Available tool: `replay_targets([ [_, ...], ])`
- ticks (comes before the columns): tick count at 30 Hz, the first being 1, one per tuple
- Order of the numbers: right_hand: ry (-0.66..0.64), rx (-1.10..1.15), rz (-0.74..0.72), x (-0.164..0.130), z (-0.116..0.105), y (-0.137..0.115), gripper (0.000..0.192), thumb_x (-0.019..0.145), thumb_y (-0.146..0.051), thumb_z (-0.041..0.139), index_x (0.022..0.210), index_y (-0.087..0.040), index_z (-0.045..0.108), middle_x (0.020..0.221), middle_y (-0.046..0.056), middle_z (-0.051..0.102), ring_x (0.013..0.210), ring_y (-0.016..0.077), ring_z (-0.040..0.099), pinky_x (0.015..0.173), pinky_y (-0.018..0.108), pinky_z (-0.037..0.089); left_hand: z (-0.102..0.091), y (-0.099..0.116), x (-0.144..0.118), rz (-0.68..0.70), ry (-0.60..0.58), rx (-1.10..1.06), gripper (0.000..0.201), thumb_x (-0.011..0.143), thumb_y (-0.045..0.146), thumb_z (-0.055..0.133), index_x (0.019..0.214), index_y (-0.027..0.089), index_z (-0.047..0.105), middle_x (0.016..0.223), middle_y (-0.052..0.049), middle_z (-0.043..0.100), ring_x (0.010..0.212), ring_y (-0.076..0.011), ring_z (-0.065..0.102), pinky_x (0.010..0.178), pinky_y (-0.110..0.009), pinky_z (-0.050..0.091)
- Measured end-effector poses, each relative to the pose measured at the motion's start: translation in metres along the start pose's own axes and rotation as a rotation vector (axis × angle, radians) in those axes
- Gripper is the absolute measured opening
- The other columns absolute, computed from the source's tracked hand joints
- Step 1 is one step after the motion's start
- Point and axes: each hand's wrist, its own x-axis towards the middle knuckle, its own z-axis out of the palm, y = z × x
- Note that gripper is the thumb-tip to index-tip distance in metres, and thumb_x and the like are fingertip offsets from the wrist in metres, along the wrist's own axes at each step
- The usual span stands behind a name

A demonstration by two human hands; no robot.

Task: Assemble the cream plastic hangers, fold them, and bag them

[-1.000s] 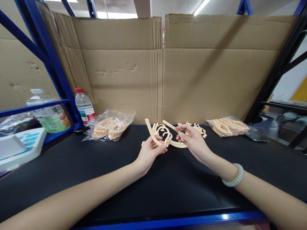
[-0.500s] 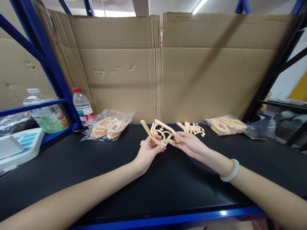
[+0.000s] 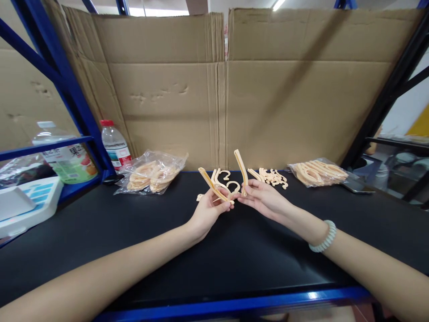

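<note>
My left hand (image 3: 208, 210) pinches the left bar (image 3: 207, 180), my right hand (image 3: 264, 197) the right bar (image 3: 241, 169), above the worktop (image 3: 234, 259), lower ends close. The step looks like pairing; the next move calls for aligning those ends.

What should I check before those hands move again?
1. Left hand gripping a curved strip: ok.
2. Right hand gripping a second strip: ok.
3. Small pieces tidied up: not ok, they lie loose on the table beyond the right hand.
4. Red-capped bottle standing upright: ok.
5. Both strips free of cracks: cannot tell, too small to see.
</note>
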Motion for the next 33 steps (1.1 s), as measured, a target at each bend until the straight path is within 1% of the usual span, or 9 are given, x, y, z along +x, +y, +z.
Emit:
replay_targets([
  [3,0.031,-0.090,-0.019,0.001,-0.002,0.000,0.025,0.069,-0.029,0.078,0.081,-0.018,0.059,0.076,0.000,0.064,0.072,0.0124,0.063,0.067,0.026,0.053,0.000,-0.001,0.000,0.001,0.002,0.002,0.027,0.069,0.015,0.075,0.085,0.017,0.053,0.078,0.002,0.059,0.071,-0.0110,0.059,0.073,-0.027,0.044],
  [4,0.033,-0.107,-0.012,0.001,-0.002,0.000,0.026,0.069,-0.028,0.079,0.082,-0.018,0.059,0.077,0.001,0.065,0.070,0.0115,0.062,0.065,0.025,0.052,-0.001,-0.001,0.000,0.000,0.001,0.000,0.027,0.069,0.015,0.074,0.085,0.017,0.053,0.078,0.003,0.059,0.071,-0.0111,0.059,0.073,-0.027,0.044],
  [5,0.030,-0.113,-0.003,0.000,-0.002,-0.001,0.027,0.068,-0.028,0.079,0.083,-0.018,0.059,0.078,0.001,0.066,0.070,0.0112,0.062,0.065,0.025,0.052,-0.001,-0.001,0.001,-0.002,-0.002,-0.002,0.027,0.069,0.015,0.074,0.085,0.017,0.053,0.078,0.003,0.059,0.071,-0.0112,0.059,0.073,-0.027,0.044],
  [7,0.006,-0.114,0.008,-0.001,0.001,-0.002,0.028,0.067,-0.028,0.080,0.083,-0.018,0.059,0.081,0.002,0.067,0.074,0.0120,0.064,0.072,0.027,0.053,-0.002,-0.002,0.001,-0.005,-0.017,-0.007,0.028,0.069,0.015,0.074,0.085,0.017,0.052,0.079,0.002,0.059,0.072,-0.0116,0.059,0.074,-0.028,0.044],
  [10,-0.039,-0.167,-0.015,-0.004,0.005,-0.004,0.030,0.066,-0.028,0.081,0.085,-0.017,0.060,0.084,0.002,0.068,0.078,0.0140,0.066,0.079,0.030,0.053,-0.002,-0.002,0.001,-0.011,-0.043,-0.011,0.028,0.069,0.015,0.074,0.084,0.017,0.051,0.080,0.001,0.060,0.072,-0.0117,0.059,0.076,-0.029,0.045],
  [16,-0.055,-0.370,-0.066,-0.005,0.007,-0.006,0.028,0.068,-0.029,0.078,0.089,-0.016,0.064,0.085,0.005,0.071,0.078,0.0166,0.068,0.075,0.032,0.054,-0.003,-0.002,0.001,-0.020,-0.049,-0.035,0.030,0.067,0.016,0.076,0.083,0.017,0.052,0.080,0.001,0.062,0.071,-0.0121,0.060,0.075,-0.029,0.045],
  [21,-0.079,-0.421,-0.106,-0.004,0.005,-0.007,0.024,0.069,-0.030,0.076,0.087,-0.017,0.066,0.083,0.004,0.072,0.074,0.0161,0.068,0.074,0.032,0.055,-0.002,-0.002,0.001,-0.023,-0.044,-0.052,0.030,0.065,0.015,0.077,0.081,0.017,0.052,0.077,0.001,0.063,0.070,-0.0124,0.060,0.073,-0.029,0.045],
  [28,-0.132,-0.465,-0.165,-0.005,0.008,-0.007,0.017,0.071,-0.026,0.072,0.086,-0.018,0.068,0.084,0.004,0.073,0.075,0.0178,0.069,0.075,0.034,0.056,-0.002,-0.002,0.000,-0.024,-0.033,-0.076,0.032,0.064,0.015,0.079,0.081,0.017,0.052,0.078,0.000,0.065,0.070,-0.0125,0.061,0.072,-0.028,0.047],
  [33,-0.121,-0.485,-0.205,-0.007,0.012,-0.006,0.012,0.072,-0.021,0.069,0.084,-0.019,0.069,0.081,0.002,0.073,0.073,0.0167,0.068,0.074,0.033,0.056,-0.002,-0.003,0.001,0.000,-0.024,-0.070,0.030,0.064,0.014,0.078,0.081,0.016,0.053,0.077,0.001,0.065,0.069,-0.0124,0.061,0.069,-0.028,0.047],
])
